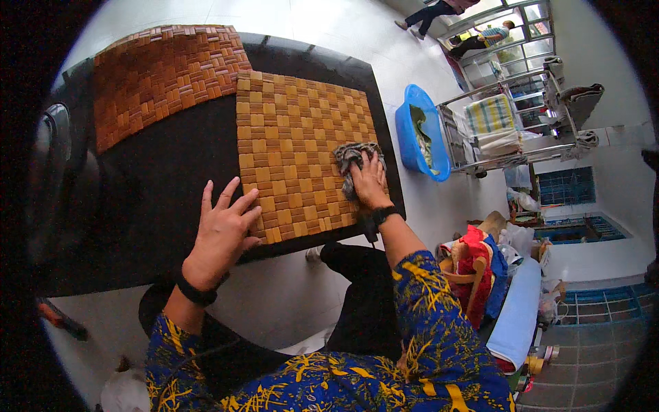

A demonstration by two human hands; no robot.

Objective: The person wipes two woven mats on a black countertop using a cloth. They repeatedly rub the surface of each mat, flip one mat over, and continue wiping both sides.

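A square mat of woven light and darker brown strips (293, 149) lies on a black table (170, 206). On its right part my right hand (369, 177) presses a crumpled grey patterned cloth (355, 154) against the surface. The hand's fingers are spread over the cloth. My left hand (226, 226) rests at the mat's near left edge, fingers apart, partly on the black tabletop and holding nothing. A dark band circles each wrist.
A reddish-brown woven mat (170, 77) lies farther left on the table. Right of the table, a blue plastic tub (406, 129) holds green cloth. Beyond it stands a metal rack (494, 165) with towels. A chair piled with fabrics (473, 278) is at right. Two people are in the background.
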